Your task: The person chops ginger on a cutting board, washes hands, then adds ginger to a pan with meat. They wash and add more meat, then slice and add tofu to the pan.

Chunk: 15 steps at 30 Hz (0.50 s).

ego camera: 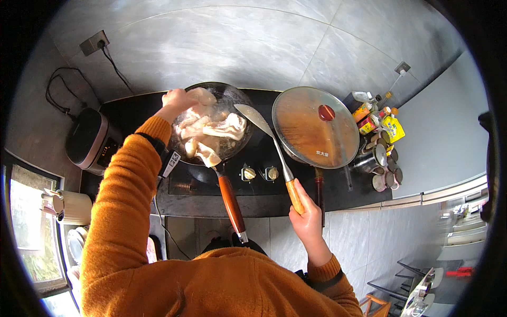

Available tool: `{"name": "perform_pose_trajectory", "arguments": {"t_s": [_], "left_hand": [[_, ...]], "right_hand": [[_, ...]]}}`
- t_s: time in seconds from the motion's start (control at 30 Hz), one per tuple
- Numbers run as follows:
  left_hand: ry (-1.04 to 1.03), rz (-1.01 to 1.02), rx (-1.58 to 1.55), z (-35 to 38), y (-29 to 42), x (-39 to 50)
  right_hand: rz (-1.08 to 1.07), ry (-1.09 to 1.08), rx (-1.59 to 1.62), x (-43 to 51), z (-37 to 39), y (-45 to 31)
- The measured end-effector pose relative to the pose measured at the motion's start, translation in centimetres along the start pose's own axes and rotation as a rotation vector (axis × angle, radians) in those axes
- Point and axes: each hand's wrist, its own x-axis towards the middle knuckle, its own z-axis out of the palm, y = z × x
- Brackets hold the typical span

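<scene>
My left hand (178,102) is over the upper left part of a dark wok (242,147), at a pale piece of meat (202,96); its fingertips are partly hidden, so I cannot tell whether they grip it. Several pale, fatty meat pieces (227,126) lie in the wok, and one hangs near its front rim. The wok's wooden handle (229,202) points towards me. In my right hand (307,218) is a metal spatula (259,121) with a wooden handle, its blade raised beside the wok's right rim.
A second pan under a glass lid (305,130) stands on the right of the black cooktop (261,186). Bottles and seasoning jars (390,166) crowd the right end. A rice cooker (93,140) stands at the left. Two knobs (248,173) sit between the pans.
</scene>
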Motion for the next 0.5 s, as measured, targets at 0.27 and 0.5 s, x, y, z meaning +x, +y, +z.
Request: {"name": "perform_pose_trajectory", "arguments": {"t_s": [0.27, 0.5], "left_hand": [[-0.105, -0.280, -1.121, 1.0, -1.4, 2.3], [-0.334, -0.259, -1.295, 1.0, 0.6, -1.3]], "right_hand": [[0.024, 0.010, -0.021, -0.3, 0.0, 0.5], [0.054, 0.009, -0.028, -0.1, 0.3, -0.1]]}}
